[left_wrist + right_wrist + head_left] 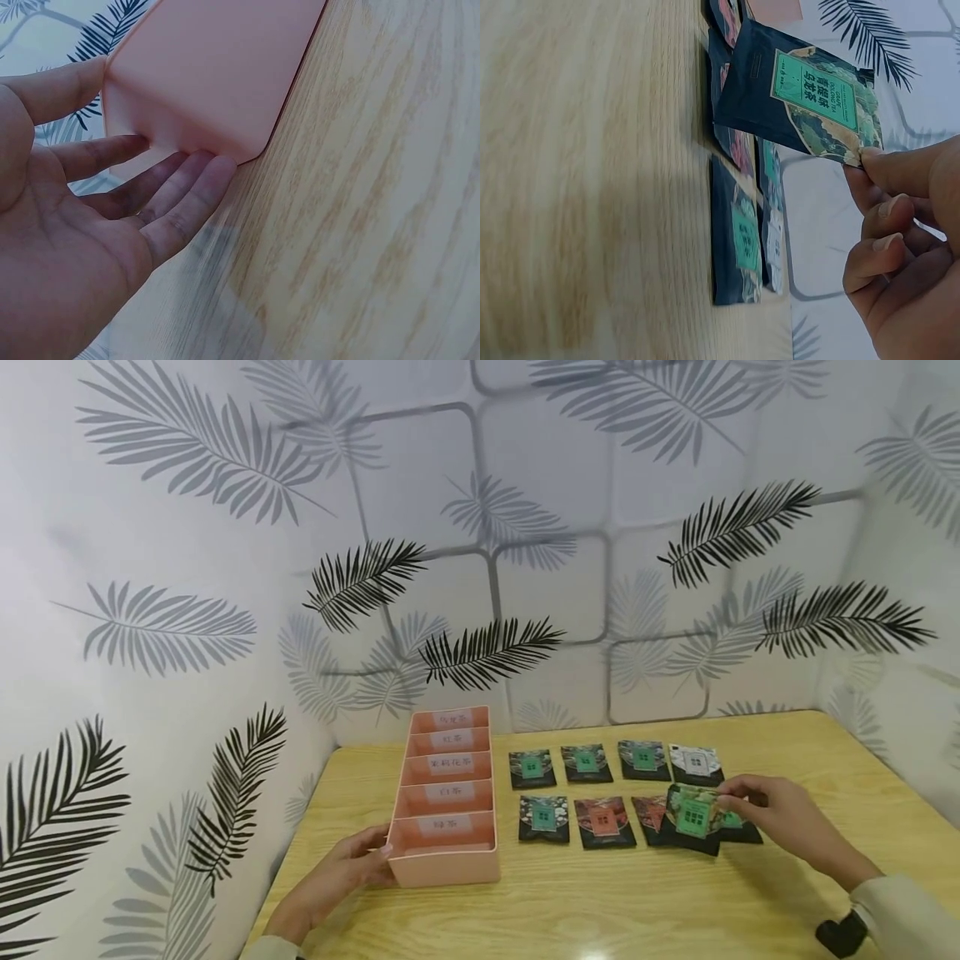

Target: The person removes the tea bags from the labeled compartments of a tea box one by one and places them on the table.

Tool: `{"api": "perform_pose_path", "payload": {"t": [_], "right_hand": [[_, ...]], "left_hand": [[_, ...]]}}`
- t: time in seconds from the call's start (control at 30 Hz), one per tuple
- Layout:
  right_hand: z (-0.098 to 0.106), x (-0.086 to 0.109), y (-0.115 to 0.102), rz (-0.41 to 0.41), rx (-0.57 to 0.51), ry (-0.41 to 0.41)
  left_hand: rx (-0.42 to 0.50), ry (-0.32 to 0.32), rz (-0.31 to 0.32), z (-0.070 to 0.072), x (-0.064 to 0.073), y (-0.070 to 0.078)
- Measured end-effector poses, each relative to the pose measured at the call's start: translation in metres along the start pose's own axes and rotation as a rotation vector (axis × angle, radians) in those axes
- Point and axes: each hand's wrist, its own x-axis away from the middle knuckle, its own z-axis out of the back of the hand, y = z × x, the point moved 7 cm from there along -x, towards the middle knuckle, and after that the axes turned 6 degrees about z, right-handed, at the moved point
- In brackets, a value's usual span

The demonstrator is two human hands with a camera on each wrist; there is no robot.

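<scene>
My right hand [780,822] pinches a dark tea sachet [802,90] by one corner, between thumb and forefinger. Its green label reads "Grape Oolong Tea" in the right wrist view. The sachet is tilted and overlaps a red-labelled sachet [649,811] and a green-labelled one [739,232] in the head view. At the left, my left hand [345,870] touches the near left corner of a pink divided box [446,870]. Its fingers [187,202] rest against the box's outer wall, loosely extended, with the thumb by the rim. The box's compartments carry labels with Chinese characters.
More sachets lie in two rows right of the box, including an orange-labelled one [605,821], a green-labelled one [543,818] and a white-labelled one [697,763]. The wooden table [555,910] meets a leaf-patterned wall [540,585] at the back and left.
</scene>
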Motion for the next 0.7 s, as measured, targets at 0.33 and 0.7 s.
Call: {"api": "perform_pose_path", "payload": {"t": [0.33, 0.7], "right_hand": [[0.012, 0.022, 0.019, -0.064, -0.013, -0.057], [0.021, 0.043, 0.035, -0.103, -0.064, -0.146]], "left_hand": [[0.001, -0.01, -0.009, -0.002, 0.001, 0.002], [0.01, -0.021, -0.025, -0.001, -0.001, -0.001]]}}
